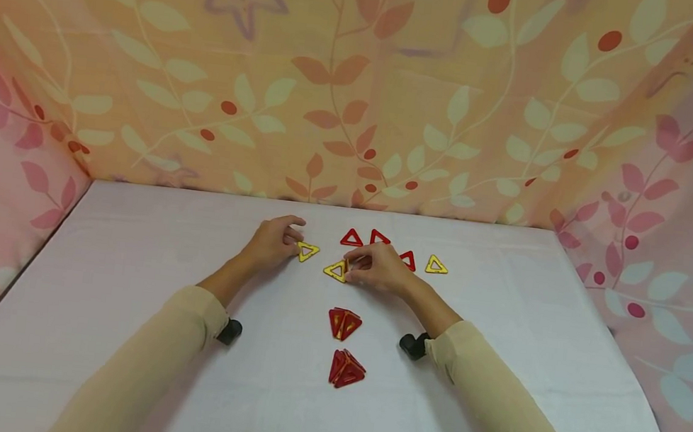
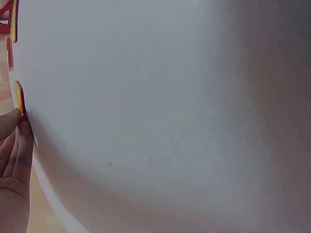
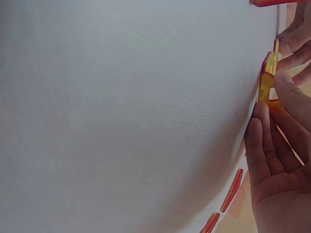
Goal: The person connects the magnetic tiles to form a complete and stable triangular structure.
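Left hand [image 1: 271, 242] is pinching a yellow triangle [image 1: 311, 253], right hand [image 1: 382, 268] pinching a second triangle [image 1: 329, 269]; each grip nearly closed on an outer edge, probably leaving inner corners free. Both are sitting around mid counter [image 1: 71, 270].

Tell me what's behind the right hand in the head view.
Parts of two red triangular frames show past the right hand; their covered portions, and anything wholly hidden there, cannot be seen.

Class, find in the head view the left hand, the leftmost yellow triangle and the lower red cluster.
Left hand [image 1: 271, 241], head view: back of the hand.
Leftmost yellow triangle [image 1: 310, 244], head view: top edge.
Lower red cluster [image 1: 346, 370], head view: central part.
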Tool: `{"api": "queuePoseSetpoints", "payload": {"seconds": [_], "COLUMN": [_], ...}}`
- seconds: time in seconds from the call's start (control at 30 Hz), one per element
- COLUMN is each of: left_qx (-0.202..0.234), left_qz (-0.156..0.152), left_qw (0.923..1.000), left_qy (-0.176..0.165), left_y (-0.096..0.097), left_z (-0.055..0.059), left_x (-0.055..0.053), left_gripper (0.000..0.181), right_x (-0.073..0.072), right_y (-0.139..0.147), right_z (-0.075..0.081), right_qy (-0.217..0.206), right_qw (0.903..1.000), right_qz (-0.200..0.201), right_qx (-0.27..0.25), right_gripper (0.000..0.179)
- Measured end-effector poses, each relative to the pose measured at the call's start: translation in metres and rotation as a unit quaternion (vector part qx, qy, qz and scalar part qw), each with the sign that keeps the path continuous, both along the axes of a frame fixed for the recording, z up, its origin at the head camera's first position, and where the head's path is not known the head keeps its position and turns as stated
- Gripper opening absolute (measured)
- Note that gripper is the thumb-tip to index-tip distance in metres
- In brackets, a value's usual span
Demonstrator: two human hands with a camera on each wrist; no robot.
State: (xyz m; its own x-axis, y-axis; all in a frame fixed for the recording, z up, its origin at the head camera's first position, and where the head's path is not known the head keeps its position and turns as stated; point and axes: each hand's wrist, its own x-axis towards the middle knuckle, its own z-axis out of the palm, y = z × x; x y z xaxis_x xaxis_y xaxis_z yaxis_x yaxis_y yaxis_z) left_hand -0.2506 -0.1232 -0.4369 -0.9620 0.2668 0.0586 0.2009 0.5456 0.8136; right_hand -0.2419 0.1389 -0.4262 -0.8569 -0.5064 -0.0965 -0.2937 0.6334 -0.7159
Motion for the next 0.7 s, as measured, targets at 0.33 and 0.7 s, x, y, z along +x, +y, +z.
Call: {"api": "queuePoseSetpoints", "payload": {"seconds": [0.33, 0.7], "left_qx": [-0.017, -0.019], "left_qz": [0.006, 0.013], "left_qw": [0.9998, 0.9997], "left_qy": [-0.001, -0.004], "left_y": [0.012, 0.019], "left_z": [-0.001, -0.002], "left_x": [0.001, 0.001], "left_gripper": [0.046, 0.045], "right_x": [0.0, 0.0], "right_y": [0.0, 0.001], "right_z": [-0.001, -0.001], "right_qy": [0.002, 0.007], "right_qw": [1.0, 1.0], "right_qz": [0.0, 0.004], "right_qx": [-0.002, -0.002], "right_gripper": [0.038, 0.038]}}
